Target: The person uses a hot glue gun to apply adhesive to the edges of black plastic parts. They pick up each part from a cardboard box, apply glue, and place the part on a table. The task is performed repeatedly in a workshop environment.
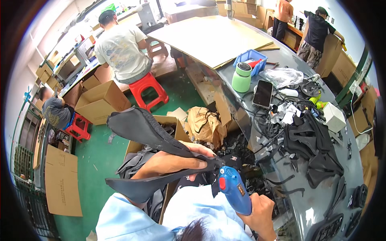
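Note:
My left hand [165, 164] is closed on a black padded foam piece [140, 127] with two long curved flaps, one spread above the hand and one below it. Wrapped around the handle of a blue handheld power tool [234, 192] with a red button is my right hand [260, 215]. The tool's dark head meets the narrow right end of the foam piece, close to my left fingertips. How its tip is shaped is too small to make out. Under my hands, black scraps [237, 146] fill the space beside an open cardboard box [177, 130].
The grey table [321, 205] on my right bears black cut pieces [309, 140], a phone [263, 94], a green bottle [241, 78], a blue basket [257, 59] and a white box [334, 117]. Several people work farther off, two on red stools [148, 90]. A brown bag [206, 125] lies ahead.

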`<state>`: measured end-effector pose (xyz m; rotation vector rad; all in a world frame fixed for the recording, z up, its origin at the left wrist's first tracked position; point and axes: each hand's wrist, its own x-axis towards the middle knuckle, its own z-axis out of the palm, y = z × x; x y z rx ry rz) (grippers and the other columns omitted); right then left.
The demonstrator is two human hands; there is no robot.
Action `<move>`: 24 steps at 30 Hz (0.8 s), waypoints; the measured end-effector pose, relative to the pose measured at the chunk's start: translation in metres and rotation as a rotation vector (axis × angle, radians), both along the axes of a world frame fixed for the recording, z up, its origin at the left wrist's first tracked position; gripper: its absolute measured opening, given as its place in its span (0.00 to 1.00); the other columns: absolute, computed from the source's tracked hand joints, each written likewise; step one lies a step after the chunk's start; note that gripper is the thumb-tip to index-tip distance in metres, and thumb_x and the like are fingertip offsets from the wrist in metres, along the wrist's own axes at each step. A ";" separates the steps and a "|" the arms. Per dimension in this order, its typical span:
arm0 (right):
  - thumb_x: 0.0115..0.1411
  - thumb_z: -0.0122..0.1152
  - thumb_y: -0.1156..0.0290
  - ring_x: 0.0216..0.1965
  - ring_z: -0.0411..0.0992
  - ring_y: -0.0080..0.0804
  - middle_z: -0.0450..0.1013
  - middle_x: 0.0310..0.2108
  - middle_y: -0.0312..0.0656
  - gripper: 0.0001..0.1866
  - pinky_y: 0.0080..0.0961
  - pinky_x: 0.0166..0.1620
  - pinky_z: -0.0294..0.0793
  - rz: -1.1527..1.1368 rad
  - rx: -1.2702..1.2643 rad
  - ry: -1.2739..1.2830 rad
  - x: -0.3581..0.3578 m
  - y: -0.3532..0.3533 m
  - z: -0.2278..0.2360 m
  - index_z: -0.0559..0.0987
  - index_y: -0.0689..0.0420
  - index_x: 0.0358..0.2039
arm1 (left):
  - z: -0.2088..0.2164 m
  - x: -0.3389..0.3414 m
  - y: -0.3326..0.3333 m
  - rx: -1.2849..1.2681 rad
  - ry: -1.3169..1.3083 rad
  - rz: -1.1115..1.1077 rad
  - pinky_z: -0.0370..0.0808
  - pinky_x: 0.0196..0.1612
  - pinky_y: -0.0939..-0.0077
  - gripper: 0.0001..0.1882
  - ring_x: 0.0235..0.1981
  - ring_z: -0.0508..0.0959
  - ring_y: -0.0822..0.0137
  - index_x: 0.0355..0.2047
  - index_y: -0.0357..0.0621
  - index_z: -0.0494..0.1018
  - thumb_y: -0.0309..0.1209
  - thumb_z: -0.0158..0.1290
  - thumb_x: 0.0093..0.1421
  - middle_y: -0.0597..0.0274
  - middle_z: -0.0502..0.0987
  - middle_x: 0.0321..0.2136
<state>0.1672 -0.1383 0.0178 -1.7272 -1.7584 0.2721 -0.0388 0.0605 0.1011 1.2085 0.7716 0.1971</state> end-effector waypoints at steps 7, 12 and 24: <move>0.35 0.72 0.65 0.13 0.64 0.37 0.64 0.11 0.40 0.22 0.30 0.20 0.60 0.026 0.007 -0.089 -0.002 0.002 0.002 0.63 0.56 0.17 | 0.009 0.010 0.006 0.236 0.165 -0.191 0.68 0.23 0.84 0.15 0.20 0.73 0.77 0.42 0.36 0.74 0.25 0.55 0.52 0.64 0.76 0.27; 0.34 0.71 0.66 0.14 0.64 0.40 0.64 0.13 0.41 0.20 0.33 0.20 0.61 0.024 -0.006 -0.037 -0.007 0.002 -0.001 0.65 0.57 0.18 | -0.001 0.016 0.010 0.349 0.202 -0.338 0.70 0.25 0.83 0.16 0.22 0.73 0.76 0.43 0.37 0.74 0.26 0.54 0.53 0.63 0.77 0.29; 0.33 0.73 0.66 0.15 0.65 0.42 0.64 0.13 0.43 0.22 0.34 0.21 0.63 0.059 0.014 0.072 -0.019 0.006 0.003 0.66 0.58 0.19 | -0.045 0.025 0.006 0.718 0.022 -0.368 0.74 0.39 0.75 0.16 0.35 0.78 0.67 0.42 0.39 0.74 0.25 0.56 0.50 0.57 0.78 0.36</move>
